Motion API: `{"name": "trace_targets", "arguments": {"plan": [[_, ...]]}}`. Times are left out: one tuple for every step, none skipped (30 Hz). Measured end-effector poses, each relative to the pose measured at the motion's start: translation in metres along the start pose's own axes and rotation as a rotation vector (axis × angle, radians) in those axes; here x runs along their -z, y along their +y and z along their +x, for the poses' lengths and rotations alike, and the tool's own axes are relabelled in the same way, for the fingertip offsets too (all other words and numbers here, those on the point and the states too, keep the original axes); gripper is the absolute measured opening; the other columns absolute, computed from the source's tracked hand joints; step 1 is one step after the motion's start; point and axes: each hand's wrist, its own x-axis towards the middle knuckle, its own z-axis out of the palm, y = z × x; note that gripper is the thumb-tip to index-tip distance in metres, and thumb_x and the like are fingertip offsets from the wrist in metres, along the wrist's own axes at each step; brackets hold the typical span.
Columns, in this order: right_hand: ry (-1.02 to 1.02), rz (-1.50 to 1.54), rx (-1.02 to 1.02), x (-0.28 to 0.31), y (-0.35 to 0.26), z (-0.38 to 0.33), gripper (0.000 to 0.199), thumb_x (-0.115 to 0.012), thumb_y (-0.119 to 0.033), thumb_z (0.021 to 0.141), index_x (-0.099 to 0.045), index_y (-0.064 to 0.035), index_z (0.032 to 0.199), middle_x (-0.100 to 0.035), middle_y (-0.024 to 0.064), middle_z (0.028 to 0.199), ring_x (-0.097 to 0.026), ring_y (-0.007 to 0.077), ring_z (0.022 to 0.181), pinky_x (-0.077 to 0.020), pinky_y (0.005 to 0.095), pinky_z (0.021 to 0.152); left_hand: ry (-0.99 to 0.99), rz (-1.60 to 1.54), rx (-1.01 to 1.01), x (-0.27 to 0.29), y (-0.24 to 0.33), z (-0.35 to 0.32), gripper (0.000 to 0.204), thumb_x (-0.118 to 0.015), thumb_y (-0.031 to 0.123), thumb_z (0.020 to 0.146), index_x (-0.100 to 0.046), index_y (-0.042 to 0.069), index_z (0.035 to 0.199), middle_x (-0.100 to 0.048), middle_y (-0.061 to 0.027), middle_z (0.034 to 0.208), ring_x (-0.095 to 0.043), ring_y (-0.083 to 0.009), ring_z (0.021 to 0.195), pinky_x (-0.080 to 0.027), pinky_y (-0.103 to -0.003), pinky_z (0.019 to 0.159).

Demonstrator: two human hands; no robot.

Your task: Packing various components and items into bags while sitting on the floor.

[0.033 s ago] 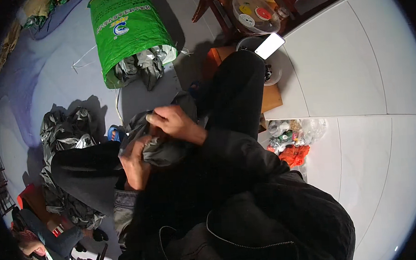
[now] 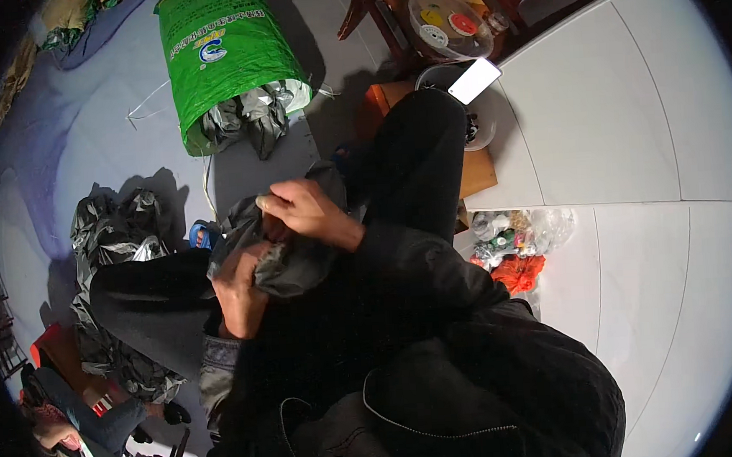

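Observation:
A dark grey plastic bag (image 2: 295, 270) lies crumpled over my lap, between my knees. My left hand (image 2: 241, 293) is closed on its near left edge, fingers curled into the plastic. Higher up and to the right, my right hand (image 2: 313, 217) pinches the bag with the thumb pointing left. Between the two hands the plastic is pulled apart into a fold with a paler patch inside, too small to make out. The fingertips of both hands are partly hidden by the bag.
Beyond my knees lies a green woven sack (image 2: 230, 61) stuffed with dark plastic bags. More black bags (image 2: 119, 231) are heaped by my left knee. A white phone (image 2: 474, 81) rests over a round tub (image 2: 489, 120). A person's hand (image 2: 56, 433) shows at lower left.
My right hand has shifted slightly up and my left hand slightly down, so the gap in the bag between them is a little wider.

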Motion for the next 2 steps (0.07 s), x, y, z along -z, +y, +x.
{"name": "trace_targets", "arguments": {"plan": [[-0.033, 0.003, -0.082, 0.0081, 0.003, 0.0101, 0.027, -0.065, -0.024, 0.091, -0.061, 0.0, 0.079, -0.067, 0.0141, 0.076, -0.066, 0.0226, 0.067, -0.0504, 0.0349, 0.061, -0.035, -0.023, -0.08, 0.0031, 0.0068, 0.0015, 0.037, -0.068, -0.002, 0.068, -0.066, 0.005, 0.104, -0.069, -0.0176, 0.096, -0.067, -0.0355, 0.09, -0.052, -0.038, 0.082], [-0.035, 0.008, -0.078, 0.0065, 0.0017, 0.0111, 0.027, -0.065, -0.024, 0.091, -0.061, 0.0, 0.079, -0.067, 0.0141, 0.076, -0.066, 0.0226, 0.067, -0.0504, 0.0349, 0.061, -0.112, -0.004, -0.127, 0.0109, 0.0099, 0.0001, 0.046, -0.065, -0.004, 0.068, -0.065, 0.006, 0.112, -0.07, -0.0173, 0.105, -0.068, -0.0309, 0.1, -0.051, -0.039, 0.089]]}}
